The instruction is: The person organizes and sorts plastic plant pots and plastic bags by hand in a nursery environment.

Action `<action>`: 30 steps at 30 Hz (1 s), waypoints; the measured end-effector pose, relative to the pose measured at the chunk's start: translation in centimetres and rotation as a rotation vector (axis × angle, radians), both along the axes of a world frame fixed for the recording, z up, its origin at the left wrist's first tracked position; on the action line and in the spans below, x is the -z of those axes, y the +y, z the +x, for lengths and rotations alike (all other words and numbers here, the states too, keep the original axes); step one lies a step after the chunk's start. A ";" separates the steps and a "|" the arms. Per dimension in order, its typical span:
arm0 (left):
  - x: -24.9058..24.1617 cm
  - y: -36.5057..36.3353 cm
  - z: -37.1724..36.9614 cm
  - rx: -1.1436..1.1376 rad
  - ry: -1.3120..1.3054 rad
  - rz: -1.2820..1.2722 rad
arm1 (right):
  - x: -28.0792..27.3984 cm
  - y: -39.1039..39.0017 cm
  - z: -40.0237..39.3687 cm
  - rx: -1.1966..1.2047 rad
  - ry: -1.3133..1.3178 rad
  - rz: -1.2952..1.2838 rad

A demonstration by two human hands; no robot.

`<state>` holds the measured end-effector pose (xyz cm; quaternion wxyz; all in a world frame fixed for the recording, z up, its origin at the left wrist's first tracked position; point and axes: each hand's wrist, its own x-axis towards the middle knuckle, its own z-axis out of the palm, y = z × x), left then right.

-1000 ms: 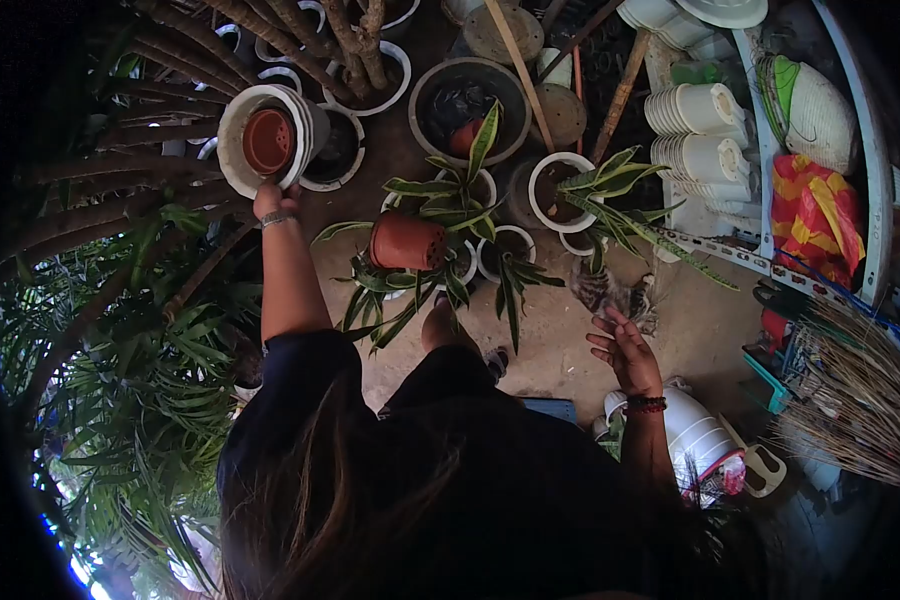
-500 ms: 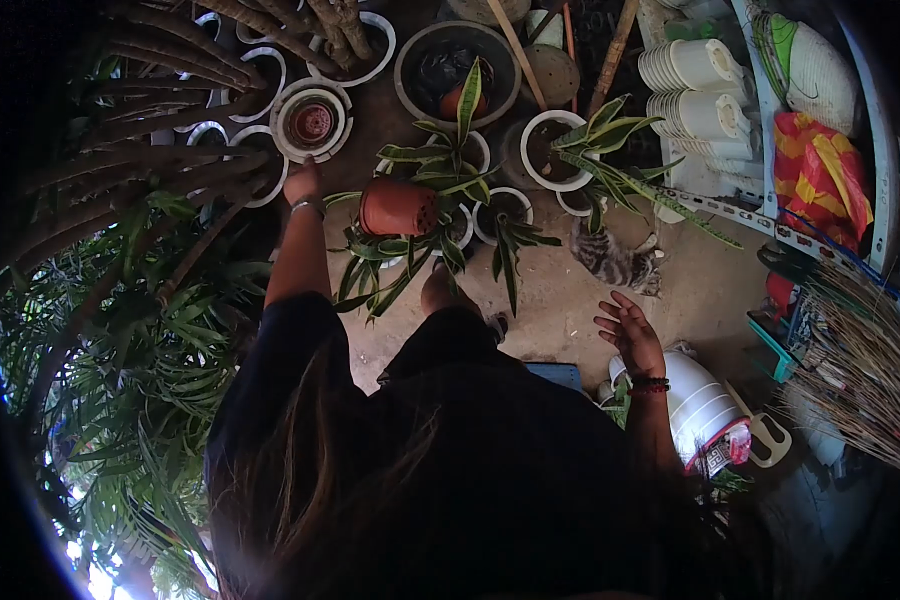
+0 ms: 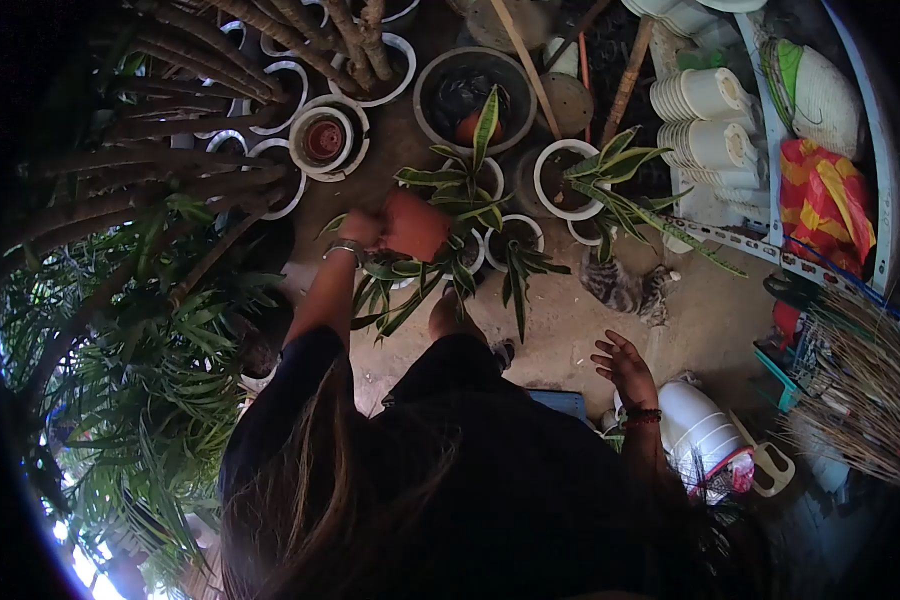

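Note:
My left hand [image 3: 362,230] has its fingers curled at the near-left side of a terracotta-coloured plastic flower pot [image 3: 415,228], which lies tipped among the snake plants. The pot partly hides the fingertips. Striped, yellow-edged leaves of a snake plant [image 3: 485,128] rise just beyond it, and another snake plant [image 3: 518,262] droops from a white pot to its right. Held in the air at the right, my right hand [image 3: 625,368] is open, its fingers apart and nothing in them. Below it lies a white ribbed container [image 3: 695,425].
Stacked white pots with a reddish inner pot [image 3: 323,140] stand at upper left, near a wide black tub [image 3: 475,100]. A tabby cat [image 3: 625,288] lies on the floor. White pots [image 3: 705,95] fill a rack at right, above brooms [image 3: 860,370]. Thick stems [image 3: 210,130] crowd the left.
My left hand has come from the stacked white pots, back and right, to the terracotta pot and taken hold of it. The pot has turned a little. My right hand stays open.

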<state>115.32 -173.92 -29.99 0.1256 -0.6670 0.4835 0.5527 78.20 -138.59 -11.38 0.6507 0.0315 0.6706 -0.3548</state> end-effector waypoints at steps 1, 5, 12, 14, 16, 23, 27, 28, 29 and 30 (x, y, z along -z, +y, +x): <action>-2.8 -1.8 0.4 0.081 -0.025 -0.073 | 0.1 0.0 0.0 -0.011 -0.008 -0.005; -7.6 -7.0 4.3 0.228 -0.204 -0.690 | 0.4 0.1 -0.2 0.020 0.031 0.039; -5.4 -12.3 6.5 -0.011 -0.413 -0.960 | 0.9 0.0 0.0 -0.007 0.050 0.083; -4.2 -12.5 6.6 -0.023 -0.462 -1.045 | 0.6 -0.5 0.0 -0.025 0.055 0.076; -4.7 -10.9 4.6 0.047 -0.346 -1.123 | 0.1 -1.6 0.3 -0.035 0.059 0.071; -11.4 1.0 -4.7 0.349 0.298 -1.124 | 0.0 -10.9 1.6 -0.316 0.252 -0.229; -15.4 9.4 -6.7 0.544 0.525 -0.959 | -1.7 -14.0 5.6 -0.244 0.232 -0.327; -16.6 11.0 -6.8 0.572 0.552 -0.900 | -1.8 -14.0 6.5 -0.246 0.242 -0.339; -17.6 12.5 -6.6 0.599 0.577 -0.842 | -1.8 -13.8 7.5 -0.262 0.204 -0.319; -18.1 13.8 -6.2 0.598 0.579 -0.856 | -1.8 -13.3 8.5 -0.278 0.164 -0.298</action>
